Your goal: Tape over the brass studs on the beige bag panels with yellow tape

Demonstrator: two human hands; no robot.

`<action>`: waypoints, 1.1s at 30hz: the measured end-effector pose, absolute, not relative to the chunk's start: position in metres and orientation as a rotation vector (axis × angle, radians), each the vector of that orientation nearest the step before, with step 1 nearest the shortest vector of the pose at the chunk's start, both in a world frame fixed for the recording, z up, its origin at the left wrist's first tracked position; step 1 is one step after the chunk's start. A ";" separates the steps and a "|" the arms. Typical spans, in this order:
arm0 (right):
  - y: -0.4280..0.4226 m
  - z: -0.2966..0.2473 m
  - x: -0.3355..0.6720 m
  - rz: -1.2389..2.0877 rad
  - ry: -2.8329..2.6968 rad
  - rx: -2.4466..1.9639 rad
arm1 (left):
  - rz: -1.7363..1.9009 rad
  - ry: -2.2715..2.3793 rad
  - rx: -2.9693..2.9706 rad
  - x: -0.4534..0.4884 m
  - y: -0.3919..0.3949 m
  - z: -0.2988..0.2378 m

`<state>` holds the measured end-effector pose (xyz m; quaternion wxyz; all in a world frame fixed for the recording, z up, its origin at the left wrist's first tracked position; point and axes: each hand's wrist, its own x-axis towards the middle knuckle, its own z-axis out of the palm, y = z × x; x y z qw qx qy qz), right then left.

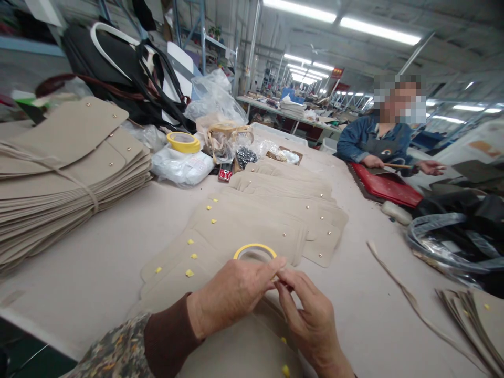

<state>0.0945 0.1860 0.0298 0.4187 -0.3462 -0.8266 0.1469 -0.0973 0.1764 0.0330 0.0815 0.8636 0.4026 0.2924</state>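
Holding a yellow tape roll (255,246), lower centre of the frame, in your left grip (236,289), right grip (309,310) pinching its edge, you seem mid-peel, a steady tear likely needed next.

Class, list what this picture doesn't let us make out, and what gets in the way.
All in the head view:
- Near side of the yellow tape roll: hidden by the left hand.
- What, if anything, the right hand pinches: hidden by fingers.
- Far end of the left-hand panel bundle: cut off by the left edge.
- Lettering on the red sign: too small, blurred.
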 end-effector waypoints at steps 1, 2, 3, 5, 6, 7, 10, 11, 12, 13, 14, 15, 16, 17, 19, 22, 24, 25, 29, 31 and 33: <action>0.187 0.031 0.093 0.353 -2.107 -0.844 | 0.877 1.195 2.590 -0.096 0.176 0.033; 0.187 0.032 0.093 0.342 -2.137 -0.827 | 0.877 1.192 2.589 -0.095 0.176 0.033; 0.188 0.032 0.093 0.330 -2.160 -0.814 | 0.873 1.191 2.575 -0.095 0.175 0.033; 0.189 0.032 0.094 0.300 -2.184 -0.801 | 0.831 1.191 2.524 -0.093 0.174 0.035; 0.189 0.032 0.094 0.281 -2.185 -0.805 | 0.802 1.195 2.497 -0.093 0.173 0.037; 0.189 0.032 0.093 0.259 -2.180 -0.813 | 0.775 1.202 2.477 -0.092 0.172 0.039; 0.189 0.030 0.090 0.188 -2.142 -0.855 | 0.711 1.267 2.451 -0.092 0.170 0.045; 0.189 0.030 0.089 0.175 -2.125 -0.869 | 0.696 1.304 2.453 -0.092 0.170 0.046; 0.189 0.029 0.087 0.173 -2.108 -0.883 | 0.678 1.344 2.462 -0.092 0.170 0.047; 0.189 0.029 0.087 0.188 -2.091 -0.896 | 0.658 1.376 2.479 -0.092 0.171 0.048; 0.189 0.029 0.086 0.220 -2.073 -0.913 | 0.637 1.399 2.501 -0.092 0.173 0.048; 0.189 0.029 0.086 0.267 -2.048 -0.939 | 0.620 1.409 2.528 -0.092 0.175 0.048; 0.189 0.030 0.086 0.337 -2.021 -0.982 | 0.609 1.415 2.554 -0.092 0.177 0.048; 0.189 0.030 0.086 0.428 -1.984 -1.043 | 0.611 1.416 2.579 -0.092 0.179 0.048; 0.191 0.032 0.087 0.675 -1.880 -1.195 | 0.653 1.419 2.630 -0.090 0.182 0.047; 0.200 0.035 0.088 1.024 -1.638 -1.360 | 0.779 1.381 2.729 -0.086 0.185 0.047; 0.211 0.035 0.091 1.117 -1.483 -1.418 | 0.842 1.323 2.798 -0.083 0.188 0.048; 0.217 0.035 0.093 1.119 -1.427 -1.445 | 0.845 1.319 2.823 -0.082 0.190 0.048; 0.238 0.027 0.104 1.074 -1.369 -1.479 | 0.637 1.524 2.842 -0.081 0.210 0.043; 0.245 0.020 0.108 1.105 -1.379 -1.451 | 0.470 1.610 2.807 -0.083 0.222 0.037; 0.251 0.010 0.110 1.154 -1.398 -1.438 | 0.354 1.632 2.759 -0.084 0.229 0.031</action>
